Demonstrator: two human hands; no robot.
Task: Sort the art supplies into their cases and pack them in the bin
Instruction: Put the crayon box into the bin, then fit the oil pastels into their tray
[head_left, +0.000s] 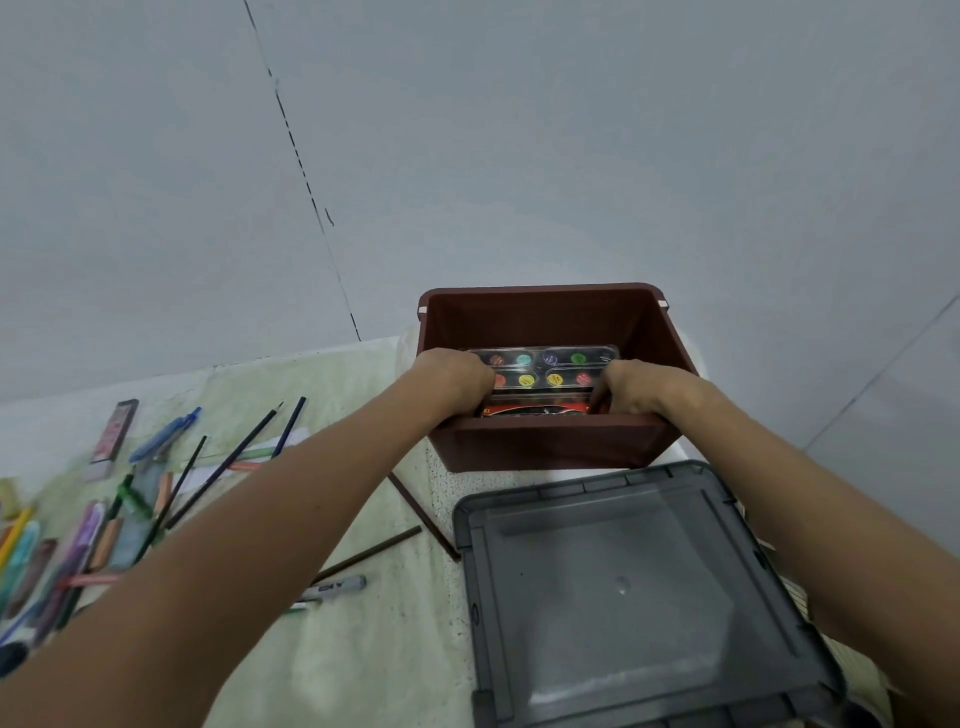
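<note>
The table (363, 649) carries a pale cloth, and on it, largest first, lies a grey lid (639, 597) near the person, flat and apart from the brown bin (550, 447) just beyond it. Inside the bin, a clear paint set (550, 364) lies flat with its long axis running left to right, and a red-and-black case (540, 409) sits against the near wall, parallel to it. Both hands reach down into the bin: the left hand (457, 376) curls round the case's left end, the right hand (628, 384) round its right end, so the case lies between them, each hand equally near. It looks to be in the middle of being seated beside the paint set. Well to the left, loose pencils (223, 467), pens (163, 436) and a marker (332, 590) lie scattered, unsorted; much of the task appears left.
</note>
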